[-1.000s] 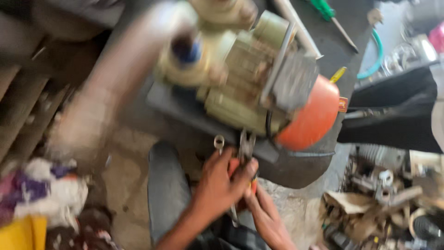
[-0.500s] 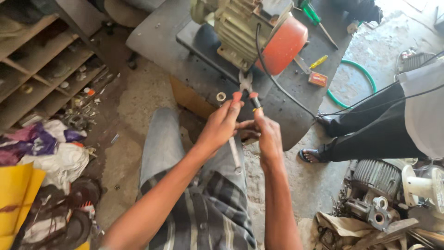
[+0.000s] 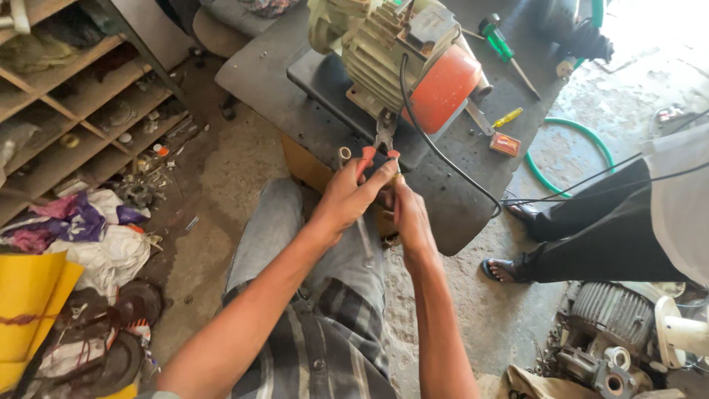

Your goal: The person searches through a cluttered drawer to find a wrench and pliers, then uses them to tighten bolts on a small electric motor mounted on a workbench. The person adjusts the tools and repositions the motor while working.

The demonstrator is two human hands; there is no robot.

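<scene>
Workshop floor of bare concrete, cluttered shelving to the left, rags and scrap in the lower left corner; a dark low worktop (image 3: 295, 111) carries an electric motor (image 3: 399, 55) with pale green finned body and orange end cover. Compared with a second ago the view has steadied and pulled back: the motor now sits higher in the picture, and both hands have come up from the lap toward the worktop's near edge. Left hand (image 3: 351, 196) closed around the red handles of a pair of pliers (image 3: 380, 144), whose nose points up at the motor's base. Right hand (image 3: 406, 214) just beside it, fingers curled; whatever it pinches is too small to tell. A black cable (image 3: 443, 159) runs from the motor across the worktop. Green-handled screwdriver (image 3: 502, 44) and a small yellow tool lie behind, untouched. Another person's dark-trousered legs (image 3: 591, 229) stand at right. Judgement: work has shifted from handling the pliers to applying them at the motor.
</scene>
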